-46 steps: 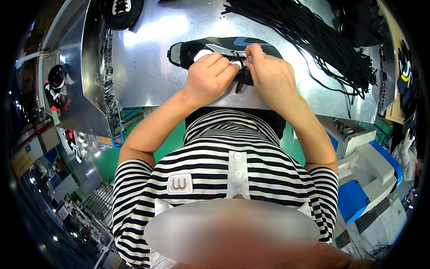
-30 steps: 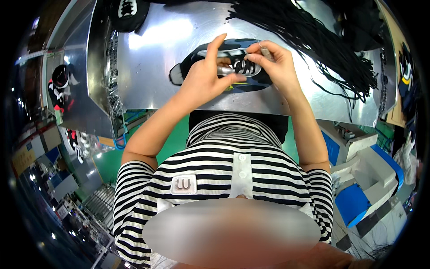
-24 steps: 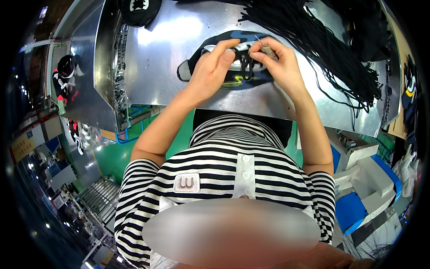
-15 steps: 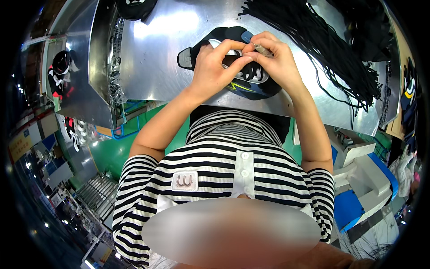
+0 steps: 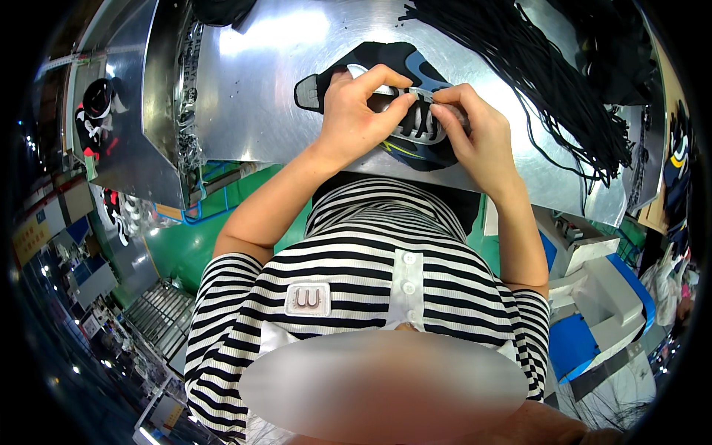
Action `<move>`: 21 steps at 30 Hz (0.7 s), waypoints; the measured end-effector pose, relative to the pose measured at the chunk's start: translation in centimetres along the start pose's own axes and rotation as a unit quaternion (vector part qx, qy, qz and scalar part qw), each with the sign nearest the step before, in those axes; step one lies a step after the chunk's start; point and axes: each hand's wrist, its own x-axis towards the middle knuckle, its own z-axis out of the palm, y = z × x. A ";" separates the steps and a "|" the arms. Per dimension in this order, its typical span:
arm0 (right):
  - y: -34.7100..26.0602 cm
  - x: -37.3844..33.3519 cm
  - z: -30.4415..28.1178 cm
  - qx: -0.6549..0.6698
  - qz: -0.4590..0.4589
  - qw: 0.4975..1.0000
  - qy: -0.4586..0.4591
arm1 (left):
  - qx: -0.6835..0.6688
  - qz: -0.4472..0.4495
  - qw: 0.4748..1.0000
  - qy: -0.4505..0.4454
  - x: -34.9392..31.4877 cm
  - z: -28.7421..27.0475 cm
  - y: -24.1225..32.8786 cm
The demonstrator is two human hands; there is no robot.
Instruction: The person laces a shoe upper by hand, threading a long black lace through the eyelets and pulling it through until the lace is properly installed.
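Lying on its side on the shiny metal worktable (image 5: 274, 89), the black, grey and blue sports shoe (image 5: 404, 100) is steadied by the left hand (image 5: 356, 111) clamped over it while the right hand (image 5: 475, 133) pinches its lacing area, so I judge small, firm fingertip pulls work best, away from the loose bundle of black laces (image 5: 534, 67).

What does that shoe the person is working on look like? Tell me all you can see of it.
The shoe is a dark sports shoe with blue-grey patches, a grey end and a yellow-green streak low on its side. It lies on the shiny metal table near its front edge. The left hand and right hand cover its middle, fingers pinching at the pale lacing area.
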 end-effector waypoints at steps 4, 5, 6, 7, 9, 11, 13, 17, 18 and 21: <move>0.1 0.0 0.0 -0.013 -0.017 1.000 -0.021 | 0.000 -0.005 1.000 0.000 -0.4 0.0 0.3; 0.1 0.0 0.0 -0.014 -0.021 0.999 -0.028 | 0.007 0.004 1.000 0.004 -0.4 0.0 0.4; 0.1 -0.1 -0.1 -0.021 -0.024 0.999 -0.029 | 0.014 0.009 1.000 0.005 -0.5 0.0 0.5; 0.1 -0.1 -0.2 -0.028 -0.027 0.999 -0.031 | 0.021 0.014 1.000 0.006 -0.5 0.0 0.7; 0.1 0.0 -0.4 -0.039 -0.038 0.998 -0.035 | 0.032 0.021 0.999 0.008 -0.7 0.0 0.8; 0.1 0.2 -0.6 -0.048 -0.055 0.997 -0.040 | 0.037 0.027 0.999 0.009 -0.8 -0.1 0.9; 0.3 0.3 -0.6 -0.056 -0.073 0.995 -0.034 | 0.042 0.032 0.999 -0.012 -0.9 -0.2 1.2; 0.3 0.5 1.0 -0.049 -0.058 0.997 -0.033 | 0.035 0.049 0.997 -0.046 -1.9 0.2 1.7; 0.1 0.4 1.5 -0.072 -0.048 0.996 -0.028 | 0.008 0.031 0.998 -0.045 -2.3 0.5 1.7; 0.0 0.5 1.8 -0.120 -0.041 0.991 -0.038 | 0.000 -0.029 0.996 -0.084 -2.1 0.0 2.0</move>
